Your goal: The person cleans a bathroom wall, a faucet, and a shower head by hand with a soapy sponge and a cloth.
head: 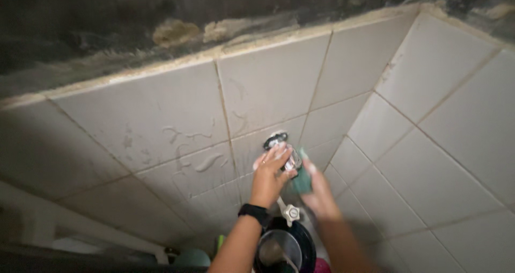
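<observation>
The left hand [270, 171] is reaching up to a chrome shower head [281, 147] mounted on the white tiled wall [177, 128], near the corner where two tiled walls meet. Its grip is wrapping loosely around the fitting, fingers [278, 156] curled over the front of the metal and streaked with soapy foam. A black wristband [254, 213] is sitting on that wrist. The right hand [316, 190] is coming in from just beside it, its grip clenched on a green scrubbing sponge [301, 176], which is pressing against the right side of the shower head; this hand is blurred. Below the hands, a white cross-shaped tap handle [290, 212] is sticking out from the wall, and a dark round container [284, 246] is lying underneath it. Foam smears are marking the tiles to the left.
</observation>
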